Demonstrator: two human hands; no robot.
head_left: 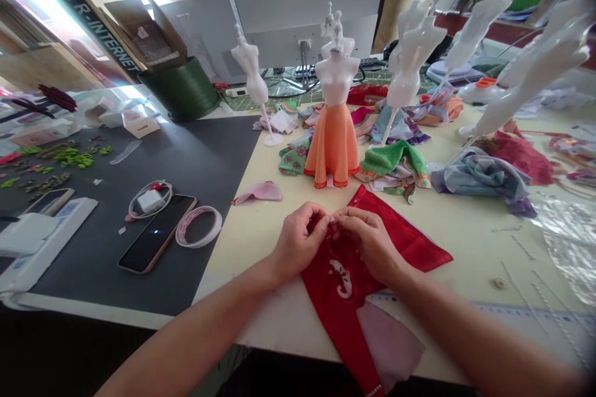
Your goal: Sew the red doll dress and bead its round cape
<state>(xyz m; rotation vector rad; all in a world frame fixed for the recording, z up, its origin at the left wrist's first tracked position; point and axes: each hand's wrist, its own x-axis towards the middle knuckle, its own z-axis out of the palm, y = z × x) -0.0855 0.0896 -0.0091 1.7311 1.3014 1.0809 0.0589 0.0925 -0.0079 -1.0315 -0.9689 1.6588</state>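
A piece of red fabric with a white paisley motif lies between my hands, and its lower end hangs over the table's front edge. My left hand pinches its upper edge. Close beside it, my right hand pinches the same edge, fingertips nearly touching the left ones. Any small thing between the fingertips is too small to make out. A pinkish underside shows at the lower right of the cloth. Just beyond my hands stands a small white dress form wearing an orange skirt.
Several more white dress forms stand behind among heaped cloth scraps. On the left dark mat lie a phone, a tape roll and a charger. A ruler and thin chains lie at the right.
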